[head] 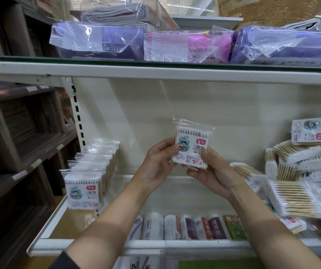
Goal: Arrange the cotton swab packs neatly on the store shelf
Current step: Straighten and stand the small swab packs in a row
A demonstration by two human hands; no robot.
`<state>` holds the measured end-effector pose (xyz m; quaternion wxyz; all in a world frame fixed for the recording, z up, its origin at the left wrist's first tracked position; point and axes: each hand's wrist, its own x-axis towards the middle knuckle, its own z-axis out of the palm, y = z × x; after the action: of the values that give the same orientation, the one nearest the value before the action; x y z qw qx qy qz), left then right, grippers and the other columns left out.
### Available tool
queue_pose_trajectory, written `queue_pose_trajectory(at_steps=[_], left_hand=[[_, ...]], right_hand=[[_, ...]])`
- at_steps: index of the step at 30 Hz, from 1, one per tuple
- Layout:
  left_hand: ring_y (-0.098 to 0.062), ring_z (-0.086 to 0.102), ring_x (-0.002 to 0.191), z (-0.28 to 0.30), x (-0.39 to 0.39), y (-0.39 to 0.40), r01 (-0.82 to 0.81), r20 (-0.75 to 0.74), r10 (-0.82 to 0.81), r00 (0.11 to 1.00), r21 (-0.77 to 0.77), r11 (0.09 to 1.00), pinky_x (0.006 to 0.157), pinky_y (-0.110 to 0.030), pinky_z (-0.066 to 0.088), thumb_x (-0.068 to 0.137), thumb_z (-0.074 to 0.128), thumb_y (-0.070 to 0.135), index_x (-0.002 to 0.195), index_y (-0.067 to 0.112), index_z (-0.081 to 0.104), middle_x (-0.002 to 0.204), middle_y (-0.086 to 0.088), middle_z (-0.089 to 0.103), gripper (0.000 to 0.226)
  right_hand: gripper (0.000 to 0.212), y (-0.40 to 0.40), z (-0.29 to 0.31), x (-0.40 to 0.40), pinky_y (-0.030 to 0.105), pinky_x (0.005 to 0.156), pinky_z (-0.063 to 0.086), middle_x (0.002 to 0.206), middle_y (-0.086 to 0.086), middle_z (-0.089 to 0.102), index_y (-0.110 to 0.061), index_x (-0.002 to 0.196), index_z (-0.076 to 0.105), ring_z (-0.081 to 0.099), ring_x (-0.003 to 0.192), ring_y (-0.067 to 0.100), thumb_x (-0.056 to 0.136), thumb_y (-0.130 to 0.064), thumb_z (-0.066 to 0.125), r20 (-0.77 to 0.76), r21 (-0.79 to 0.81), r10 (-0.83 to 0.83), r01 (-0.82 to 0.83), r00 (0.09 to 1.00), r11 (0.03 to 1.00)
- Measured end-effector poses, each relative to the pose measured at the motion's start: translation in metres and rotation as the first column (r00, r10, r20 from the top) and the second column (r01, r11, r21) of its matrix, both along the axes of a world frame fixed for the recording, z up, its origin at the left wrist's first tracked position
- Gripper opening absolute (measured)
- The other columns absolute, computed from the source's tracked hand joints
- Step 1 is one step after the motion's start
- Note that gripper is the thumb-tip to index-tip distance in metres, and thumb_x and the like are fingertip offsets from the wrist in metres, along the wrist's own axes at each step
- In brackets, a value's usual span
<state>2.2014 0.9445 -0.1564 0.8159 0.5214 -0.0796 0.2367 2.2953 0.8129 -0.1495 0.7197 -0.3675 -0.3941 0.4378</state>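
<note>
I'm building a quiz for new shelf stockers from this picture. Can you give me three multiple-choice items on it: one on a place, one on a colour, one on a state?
1. Where does the tidy upright row of packs stand?
A. left end of the shelf
B. upper shelf
C. right end

2. What colour is the logo patch on the held pack?
A. blue
B. red
C. yellow

3. How is the held pack held?
A. left hand alone
B. lying loose on the shelf
C. between both hands

Answers:
1. A, the row lines up by the left upright.
2. B, a red patch sits at the label's upper right.
3. C, the right hand grips it too.
</note>
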Motion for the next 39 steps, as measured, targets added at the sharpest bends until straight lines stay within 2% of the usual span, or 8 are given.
queue_pose_trajectory(at_steps=[14, 19, 23, 26, 29, 31, 35, 39], left_hand=[[-0.026, 0.066, 0.096, -0.001, -0.002, -0.001, 0.068, 0.033, -0.068, 0.997, 0.009, 0.998, 0.085, -0.037, 0.053, 0.051, 0.091, 0.037, 0.097, 0.008, 0.072, 0.104, -0.012, 0.070, 0.057], [-0.019, 0.068, 0.088, 0.008, -0.009, -0.011, 0.008, 0.033, -0.010, 0.999, 0.047, 0.999, 0.079, -0.031, 0.054, 0.049, 0.091, 0.040, 0.082, 0.017, 0.073, 0.095, -0.006, 0.072, 0.044], [-0.015, 0.067, 0.081, 0.020, -0.032, -0.014, -0.073, 0.008, 0.072, 0.997, 0.153, 0.986, 0.074, -0.025, 0.055, 0.051, 0.090, 0.039, 0.073, 0.022, 0.071, 0.087, -0.003, 0.072, 0.035], [-0.018, 0.065, 0.079, 0.031, -0.061, -0.009, -0.154, -0.045, 0.177, 0.983, 0.321, 0.935, 0.071, -0.027, 0.055, 0.058, 0.084, 0.023, 0.071, 0.023, 0.066, 0.088, -0.005, 0.070, 0.022], [-0.014, 0.066, 0.073, 0.042, -0.093, 0.001, -0.204, -0.089, 0.276, 0.957, 0.471, 0.858, 0.062, -0.023, 0.055, 0.068, 0.072, 0.009, 0.073, 0.018, 0.061, 0.083, -0.001, 0.070, 0.015], [-0.012, 0.064, 0.070, 0.049, -0.116, 0.009, -0.212, -0.114, 0.317, 0.941, 0.532, 0.820, 0.058, -0.019, 0.053, 0.070, 0.069, 0.008, 0.070, 0.024, 0.064, 0.078, 0.000, 0.068, 0.016], [-0.017, 0.064, 0.079, 0.054, -0.159, 0.024, -0.202, -0.155, 0.357, 0.921, 0.594, 0.779, 0.060, -0.020, 0.052, 0.067, 0.075, 0.020, 0.070, 0.025, 0.064, 0.084, -0.003, 0.068, 0.012], [-0.013, 0.067, 0.076, 0.052, -0.192, 0.039, -0.253, -0.202, 0.456, 0.867, 0.609, 0.752, 0.059, -0.019, 0.051, 0.074, 0.073, 0.011, 0.076, 0.011, 0.058, 0.081, 0.001, 0.070, 0.015]], right_hand=[[0.095, -0.001, 0.001, -0.001, 0.027, 0.061, 0.057, 0.103, 0.009, 0.069, -0.010, 0.119, 0.053, 0.068, 0.086, 0.020, 0.040, -0.043, 0.094, 0.006, 0.024, 0.024, -0.024, 1.000, 0.999], [0.098, 0.000, 0.002, -0.001, 0.029, 0.063, 0.058, 0.103, 0.010, 0.070, -0.009, 0.119, 0.052, 0.069, 0.086, 0.022, 0.038, -0.044, 0.094, -0.056, 0.037, 0.019, -0.017, 0.998, 0.999], [0.096, 0.002, 0.003, -0.006, 0.030, 0.065, 0.058, 0.104, 0.010, 0.070, -0.010, 0.118, 0.055, 0.069, 0.089, 0.023, 0.037, -0.042, 0.095, -0.071, 0.034, 0.055, -0.053, 0.996, 0.998], [0.102, 0.005, 0.005, -0.013, 0.036, 0.080, 0.057, 0.118, 0.016, 0.064, -0.005, 0.127, 0.050, 0.064, 0.103, 0.028, 0.042, -0.043, 0.093, -0.009, 0.007, 0.093, -0.093, 0.996, 0.996], [0.109, 0.012, 0.007, -0.030, 0.047, 0.101, 0.045, 0.133, 0.025, 0.052, 0.003, 0.135, 0.041, 0.051, 0.120, 0.039, 0.049, -0.040, 0.092, 0.081, -0.019, 0.124, -0.123, 0.989, 0.992], [0.099, 0.020, 0.007, -0.044, 0.049, 0.102, 0.043, 0.127, 0.024, 0.057, 0.003, 0.126, 0.051, 0.055, 0.117, 0.038, 0.047, -0.039, 0.092, 0.129, -0.038, 0.125, -0.121, 0.984, 0.992], [0.062, 0.041, 0.008, -0.073, 0.038, 0.088, 0.050, 0.105, 0.011, 0.071, -0.013, 0.097, 0.070, 0.065, 0.096, 0.025, 0.046, -0.040, 0.090, 0.279, -0.095, 0.123, -0.100, 0.952, 0.990], [0.020, 0.060, 0.013, -0.100, 0.028, 0.070, 0.046, 0.091, 0.002, 0.073, -0.014, 0.092, 0.069, 0.062, 0.083, 0.020, 0.074, -0.021, 0.071, 0.441, -0.133, 0.096, -0.041, 0.892, 0.990]])
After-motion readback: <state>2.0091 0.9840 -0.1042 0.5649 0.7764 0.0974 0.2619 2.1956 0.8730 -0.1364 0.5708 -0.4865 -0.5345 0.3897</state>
